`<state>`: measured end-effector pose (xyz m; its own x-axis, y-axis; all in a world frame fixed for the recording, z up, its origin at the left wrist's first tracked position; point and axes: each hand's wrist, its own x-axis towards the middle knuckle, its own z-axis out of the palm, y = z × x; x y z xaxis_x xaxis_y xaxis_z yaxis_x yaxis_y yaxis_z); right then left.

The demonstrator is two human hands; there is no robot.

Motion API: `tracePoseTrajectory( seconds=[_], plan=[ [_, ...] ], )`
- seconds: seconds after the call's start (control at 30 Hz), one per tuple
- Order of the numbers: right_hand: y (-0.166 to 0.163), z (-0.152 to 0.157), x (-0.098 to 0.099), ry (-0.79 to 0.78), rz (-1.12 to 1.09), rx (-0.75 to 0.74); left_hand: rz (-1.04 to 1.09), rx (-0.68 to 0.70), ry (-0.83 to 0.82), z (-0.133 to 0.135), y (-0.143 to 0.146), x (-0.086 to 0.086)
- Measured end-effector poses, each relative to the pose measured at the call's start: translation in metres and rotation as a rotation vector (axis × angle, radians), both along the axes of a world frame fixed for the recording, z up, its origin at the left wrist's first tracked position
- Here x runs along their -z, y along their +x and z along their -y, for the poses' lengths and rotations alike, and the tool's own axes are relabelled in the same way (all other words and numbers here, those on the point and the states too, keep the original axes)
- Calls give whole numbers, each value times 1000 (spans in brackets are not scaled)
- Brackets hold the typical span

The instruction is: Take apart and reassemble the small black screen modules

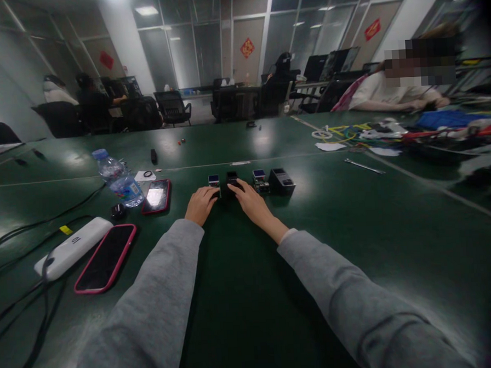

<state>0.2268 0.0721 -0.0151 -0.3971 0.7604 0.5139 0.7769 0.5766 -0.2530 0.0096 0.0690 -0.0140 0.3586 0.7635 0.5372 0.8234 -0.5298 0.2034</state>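
Both my arms in grey sleeves reach forward over the green table (354, 217). My left hand (200, 205) and my right hand (252, 201) meet at a small black box (231, 179), fingers curled against it from either side. A small box with a blue top (213, 180) sits just left of it, by my left fingertips. To the right stand another small module (260, 180) and a larger black box (281, 181). Whether either hand actually grips the black box is unclear.
On the left lie a water bottle (117, 178), a red-cased phone (157, 196), a pink-cased phone (105, 259), a white power bank (72, 247) and black cables (34, 228). A seated person (392, 91) works at the far right amid wires and tools. Chairs and other people sit at the back.
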Motion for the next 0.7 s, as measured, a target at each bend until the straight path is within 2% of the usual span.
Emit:
tracePoseTrajectory(
  seconds=[0.27, 0.43, 0.57, 0.7],
  plan=[
    [0, 1, 1, -33, -30, -23, -3, -15, 6, 1, 1, -1],
    [-2, 5, -8, 73, -18, 16, 32, -16, 44, 3, 3, -3],
    [12, 0, -15, 199, -128, 181, 128, -66, 94, 3, 1, -4],
    [32, -14, -10, 229, -252, 347, 255, -131, 129, -1, -2, -3]
  ],
)
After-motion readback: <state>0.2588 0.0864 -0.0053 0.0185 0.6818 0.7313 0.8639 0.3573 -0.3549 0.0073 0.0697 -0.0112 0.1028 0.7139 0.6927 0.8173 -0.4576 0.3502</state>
